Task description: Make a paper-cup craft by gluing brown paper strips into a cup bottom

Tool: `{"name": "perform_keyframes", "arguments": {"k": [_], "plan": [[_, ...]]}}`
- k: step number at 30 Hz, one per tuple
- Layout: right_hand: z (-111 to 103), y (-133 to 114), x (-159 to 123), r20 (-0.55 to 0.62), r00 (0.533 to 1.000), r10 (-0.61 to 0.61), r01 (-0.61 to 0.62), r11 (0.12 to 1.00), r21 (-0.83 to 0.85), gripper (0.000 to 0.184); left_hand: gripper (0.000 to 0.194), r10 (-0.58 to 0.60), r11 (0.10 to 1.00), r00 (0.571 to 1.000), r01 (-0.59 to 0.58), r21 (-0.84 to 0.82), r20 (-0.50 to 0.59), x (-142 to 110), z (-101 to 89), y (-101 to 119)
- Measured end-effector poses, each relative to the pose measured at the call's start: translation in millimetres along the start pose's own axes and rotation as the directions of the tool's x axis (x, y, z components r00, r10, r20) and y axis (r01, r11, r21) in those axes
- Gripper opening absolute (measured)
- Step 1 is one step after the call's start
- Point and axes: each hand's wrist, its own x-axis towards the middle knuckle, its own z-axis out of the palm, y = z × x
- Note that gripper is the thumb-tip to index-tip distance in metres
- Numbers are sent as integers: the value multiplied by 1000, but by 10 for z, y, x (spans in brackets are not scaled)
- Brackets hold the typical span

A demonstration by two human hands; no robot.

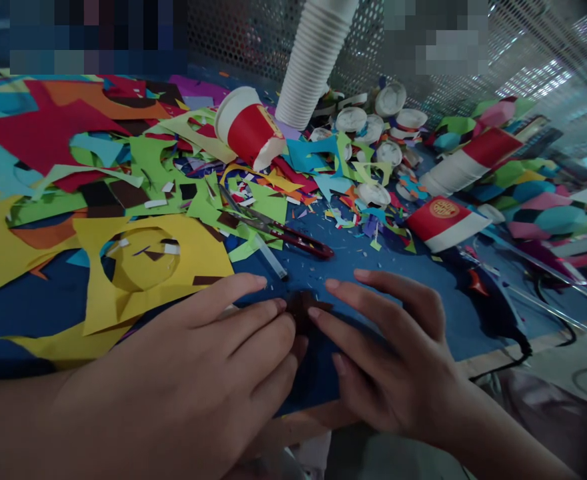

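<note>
A small dark brown piece [302,311], which looks like paper, is between my two hands at the table's near edge. My left hand [243,353] is closed, its fingertips pinching the piece's left side. My right hand [393,353] has its fingers apart, and one fingertip touches the piece's right side. Just beyond the fingers lies a slim, clear-bodied tool [268,257] with a dark end, its kind unclear. Behind it are dark red-handled scissors [293,235], blades pointing left among the scraps. Yellow paper [208,250] with a round cut-out lies beside my left hand.
Coloured paper scraps [148,157] cover the left and middle. A torn red-and-white paper cup [251,130] lies near a tall stack of white cups [313,67]. To the right are a flattened cup piece [446,223], a dark corded tool [488,300] and clear sticks [553,310].
</note>
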Motion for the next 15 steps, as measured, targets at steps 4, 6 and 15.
{"name": "perform_keyframes", "arguments": {"k": [4,6,15], "plan": [[-26,27,5,-84,996,39,-37,999,30,36,43,22,1000,1000,-22,-5,-3,-13,-4,-6],[-36,32,9,-89,995,37,-35,999,26,37,49,35,999,999,-35,-7,-4,-12,-3,-11],[16,13,43,32,999,0,-2,997,71,27,55,12,1000,1000,-12,0,24,10,-18,10]]}}
